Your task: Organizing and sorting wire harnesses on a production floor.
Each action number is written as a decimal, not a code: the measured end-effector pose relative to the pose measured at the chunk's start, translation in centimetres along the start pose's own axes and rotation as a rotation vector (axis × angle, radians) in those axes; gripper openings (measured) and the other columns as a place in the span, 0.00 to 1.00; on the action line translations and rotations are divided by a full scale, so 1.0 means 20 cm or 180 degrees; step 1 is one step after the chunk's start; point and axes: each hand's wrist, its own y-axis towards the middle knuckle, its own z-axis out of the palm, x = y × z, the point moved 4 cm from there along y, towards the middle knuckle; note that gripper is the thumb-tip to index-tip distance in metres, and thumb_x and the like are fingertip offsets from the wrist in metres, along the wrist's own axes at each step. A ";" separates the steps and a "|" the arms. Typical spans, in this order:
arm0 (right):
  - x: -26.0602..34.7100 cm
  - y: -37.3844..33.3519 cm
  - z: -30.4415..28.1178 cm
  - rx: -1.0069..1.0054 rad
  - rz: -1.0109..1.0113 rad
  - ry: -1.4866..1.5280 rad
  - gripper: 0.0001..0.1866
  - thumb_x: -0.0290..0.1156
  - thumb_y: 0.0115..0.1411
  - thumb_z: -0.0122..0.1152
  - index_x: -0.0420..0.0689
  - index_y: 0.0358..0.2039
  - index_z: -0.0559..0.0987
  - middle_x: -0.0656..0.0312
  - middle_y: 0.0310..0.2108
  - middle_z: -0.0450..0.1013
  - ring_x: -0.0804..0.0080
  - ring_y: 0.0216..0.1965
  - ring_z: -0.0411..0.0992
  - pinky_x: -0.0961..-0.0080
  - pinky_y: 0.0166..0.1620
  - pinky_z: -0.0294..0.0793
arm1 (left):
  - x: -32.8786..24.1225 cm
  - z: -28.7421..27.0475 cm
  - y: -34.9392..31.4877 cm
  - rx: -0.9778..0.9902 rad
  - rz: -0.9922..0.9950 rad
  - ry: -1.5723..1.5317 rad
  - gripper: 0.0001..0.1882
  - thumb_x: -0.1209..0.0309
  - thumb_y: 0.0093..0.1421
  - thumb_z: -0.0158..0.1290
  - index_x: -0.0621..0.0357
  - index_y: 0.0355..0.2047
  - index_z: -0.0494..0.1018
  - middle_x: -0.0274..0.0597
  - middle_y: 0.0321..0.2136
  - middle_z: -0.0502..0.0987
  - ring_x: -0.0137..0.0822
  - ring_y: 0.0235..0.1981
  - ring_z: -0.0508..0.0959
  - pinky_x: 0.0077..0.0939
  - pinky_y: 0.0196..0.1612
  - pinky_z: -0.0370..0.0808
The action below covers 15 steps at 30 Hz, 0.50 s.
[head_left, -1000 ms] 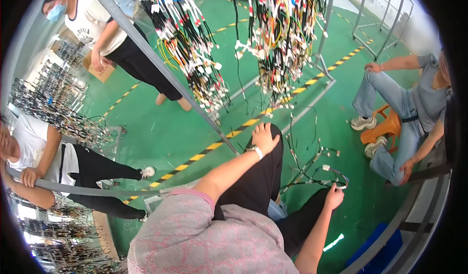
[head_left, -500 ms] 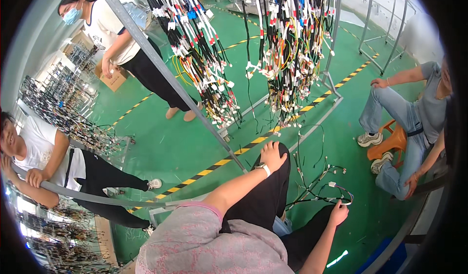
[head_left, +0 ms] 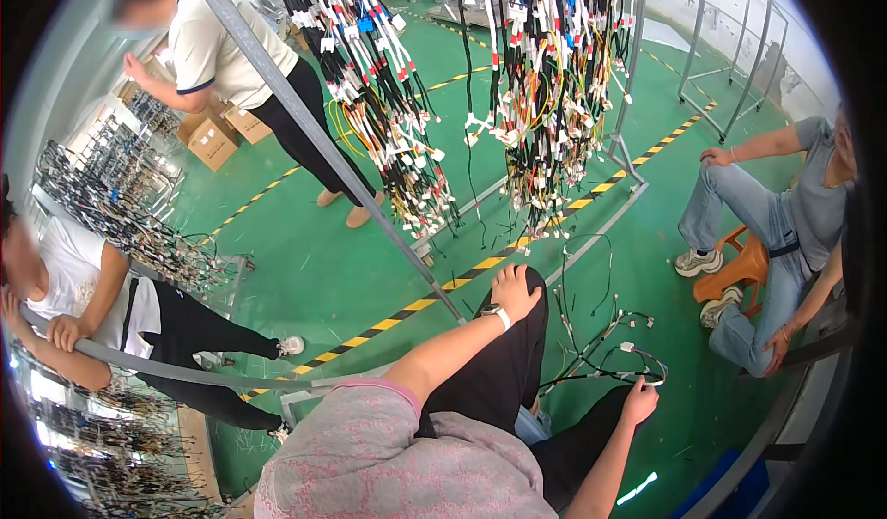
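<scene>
My left hand (head_left: 516,294) rests with its fingers stretched out on my black-trousered knee (head_left: 490,348) and holds nothing. Down at my right, my right hand (head_left: 639,401) is closed around the end of a wire harness (head_left: 667,368), where a white part shows by the fingertips. The harness spreads in dark branches with small connectors over the green floor beside my leg. Part of it is hidden behind my knee. In front of me, thick bundles of wire harnesses (head_left: 550,103) hang from a metal rack.
A grey rack post (head_left: 305,117) slants across on the left. Yellow-and-black tape (head_left: 490,265) crosses the floor. One person sits on an orange stool (head_left: 735,274) at right. Two people stand at left, near hanging harnesses (head_left: 120,209) and cardboard boxes (head_left: 211,145).
The person standing at far left has raised a forearm and leaned, uncovering another box behind. Both my hands stay almost where they were.
</scene>
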 end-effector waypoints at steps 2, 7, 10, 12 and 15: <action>0.00 0.00 0.00 -0.0001 -0.0015 -0.0038 0.21 0.46 0.57 0.56 0.38 0.25 0.79 0.48 0.26 0.73 0.50 0.32 0.71 0.56 0.40 0.69 | 0.00 0.00 0.00 -0.0023 0.0011 0.0008 0.34 0.51 0.52 0.54 0.60 0.53 0.62 0.52 0.52 0.65 0.51 0.53 0.65 0.47 0.52 0.64; 0.02 0.01 -0.01 0.0001 0.0000 -0.0060 0.19 0.45 0.57 0.57 0.39 0.26 0.79 0.48 0.26 0.73 0.50 0.32 0.71 0.56 0.39 0.69 | -0.01 -0.01 0.01 0.0009 -0.0010 0.0026 0.33 0.52 0.53 0.54 0.60 0.53 0.63 0.52 0.52 0.65 0.51 0.52 0.65 0.47 0.51 0.64; 0.02 0.01 0.00 0.0003 -0.0020 -0.0065 0.18 0.44 0.57 0.58 0.39 0.26 0.79 0.49 0.25 0.73 0.50 0.32 0.71 0.56 0.39 0.69 | -0.01 -0.01 0.01 0.0008 0.0001 0.0012 0.33 0.52 0.53 0.54 0.60 0.52 0.63 0.52 0.52 0.65 0.51 0.52 0.65 0.46 0.51 0.64; 0.01 0.01 0.00 -0.0012 -0.0038 -0.0074 0.18 0.44 0.57 0.58 0.39 0.26 0.79 0.49 0.25 0.73 0.50 0.32 0.71 0.56 0.39 0.69 | -0.02 -0.02 0.01 -0.0017 -0.0001 -0.0003 0.32 0.52 0.53 0.55 0.60 0.52 0.64 0.52 0.50 0.66 0.51 0.52 0.66 0.46 0.52 0.64; 0.02 0.02 0.00 -0.0052 -0.0061 -0.0079 0.18 0.44 0.57 0.58 0.39 0.26 0.79 0.48 0.25 0.73 0.49 0.31 0.71 0.55 0.38 0.70 | -0.02 -0.03 0.02 -0.0083 0.0010 -0.0010 0.32 0.53 0.52 0.55 0.60 0.51 0.65 0.52 0.49 0.67 0.51 0.51 0.67 0.45 0.52 0.64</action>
